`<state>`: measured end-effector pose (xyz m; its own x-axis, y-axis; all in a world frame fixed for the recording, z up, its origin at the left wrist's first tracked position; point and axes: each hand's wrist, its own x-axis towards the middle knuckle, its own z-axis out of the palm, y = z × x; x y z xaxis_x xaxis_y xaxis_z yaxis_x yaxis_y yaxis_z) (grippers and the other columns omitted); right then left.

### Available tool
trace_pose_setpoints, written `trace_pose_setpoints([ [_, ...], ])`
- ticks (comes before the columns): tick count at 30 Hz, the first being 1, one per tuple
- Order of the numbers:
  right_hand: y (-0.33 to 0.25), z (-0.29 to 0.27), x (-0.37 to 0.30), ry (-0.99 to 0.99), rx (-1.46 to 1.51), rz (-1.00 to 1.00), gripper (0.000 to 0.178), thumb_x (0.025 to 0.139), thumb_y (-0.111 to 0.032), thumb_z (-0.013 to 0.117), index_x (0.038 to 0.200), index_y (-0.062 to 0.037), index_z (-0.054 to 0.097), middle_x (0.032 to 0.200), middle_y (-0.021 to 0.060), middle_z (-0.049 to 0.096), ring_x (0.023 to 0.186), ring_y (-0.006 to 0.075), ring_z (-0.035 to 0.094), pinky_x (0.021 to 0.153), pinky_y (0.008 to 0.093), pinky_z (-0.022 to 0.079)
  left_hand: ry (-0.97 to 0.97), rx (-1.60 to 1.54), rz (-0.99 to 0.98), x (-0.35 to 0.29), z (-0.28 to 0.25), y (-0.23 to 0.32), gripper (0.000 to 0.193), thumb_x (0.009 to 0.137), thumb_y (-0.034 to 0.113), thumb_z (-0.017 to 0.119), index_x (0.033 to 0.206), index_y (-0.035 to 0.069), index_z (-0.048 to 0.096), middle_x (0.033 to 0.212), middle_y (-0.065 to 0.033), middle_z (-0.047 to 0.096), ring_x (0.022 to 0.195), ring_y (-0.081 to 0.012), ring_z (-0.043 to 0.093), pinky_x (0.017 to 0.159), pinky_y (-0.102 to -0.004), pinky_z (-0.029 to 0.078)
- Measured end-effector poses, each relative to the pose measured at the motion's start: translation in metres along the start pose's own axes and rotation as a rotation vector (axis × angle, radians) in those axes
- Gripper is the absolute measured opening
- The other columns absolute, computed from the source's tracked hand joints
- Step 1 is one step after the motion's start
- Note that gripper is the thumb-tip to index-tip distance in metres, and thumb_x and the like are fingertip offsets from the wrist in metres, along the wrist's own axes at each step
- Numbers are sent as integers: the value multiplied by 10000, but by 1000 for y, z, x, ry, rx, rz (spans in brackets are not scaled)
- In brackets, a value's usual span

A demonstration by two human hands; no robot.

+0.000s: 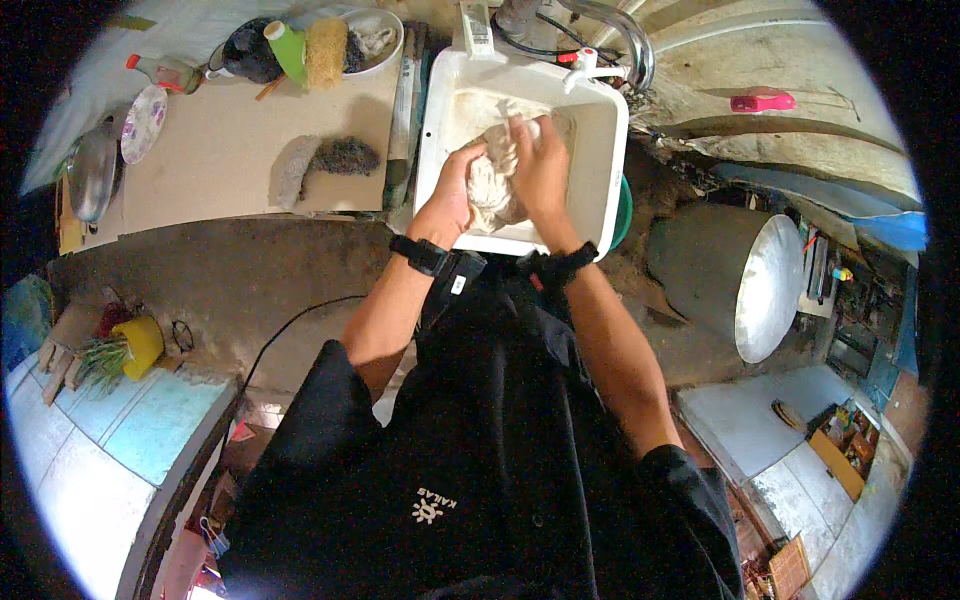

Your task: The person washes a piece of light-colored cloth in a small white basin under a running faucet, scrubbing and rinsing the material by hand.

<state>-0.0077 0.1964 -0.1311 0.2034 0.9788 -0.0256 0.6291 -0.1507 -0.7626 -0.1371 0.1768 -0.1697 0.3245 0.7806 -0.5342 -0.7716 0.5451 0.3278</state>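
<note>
Over a white sink [433, 150] I hold a bunched, off-white cloth [488, 185] that looks wet. My left hand [452, 195] is wrapped round its left side. From the right, my right hand [541, 172] grips the same cloth, its fingers curled over the top. Part of the cloth is hidden behind the fingers. Beyond my right hand, at the sink's far right corner, is a white plastic tap [585, 70] with a red mark.
Left of the sink, a cardboard-covered counter [215, 165] bears a dark scouring pad [345, 156], a yellow sponge [326, 52], a green container [288, 50] and a white bowl [398, 50]. A patterned plate [144, 124] leans farther left. On the right stands a large round-lidded drum [768, 288].
</note>
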Motion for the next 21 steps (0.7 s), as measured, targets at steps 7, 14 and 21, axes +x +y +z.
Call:
trace_pose_setpoints([
  [7, -21, 5, -18, -5, 127, -106, 392, 1024, -335, 674, 1038, 55, 637, 860, 352, 671, 848, 557, 669, 704, 545, 528, -64, 432, 121, 9, -7, 28, 306, 1015, 165, 524, 1248, 59, 692, 1032, -49, 746, 853, -153, 724, 762, -316, 595],
  [14, 11, 0, 24, 84, 69, -28, 395, 1028, -363, 663, 1013, 31, 637, 838, 331, 686, 850, 547, 681, 722, 570, 529, -11, 852, 189, 8, 1, 25, 350, 1004, 72, 471, 1280, 49, 684, 905, -18, 703, 643, -67, 599, 592, -243, 493],
  [21, 47, -9, 46, 43, 2, 46, 442, 1036, -383, 651, 1009, 57, 669, 806, 318, 677, 735, 486, 675, 687, 519, 527, -222, 1312, 191, 0, 42, 8, 529, 1031, 130, 525, 1535, -29, 491, 791, -103, 697, 565, -131, 590, 565, -324, 513],
])
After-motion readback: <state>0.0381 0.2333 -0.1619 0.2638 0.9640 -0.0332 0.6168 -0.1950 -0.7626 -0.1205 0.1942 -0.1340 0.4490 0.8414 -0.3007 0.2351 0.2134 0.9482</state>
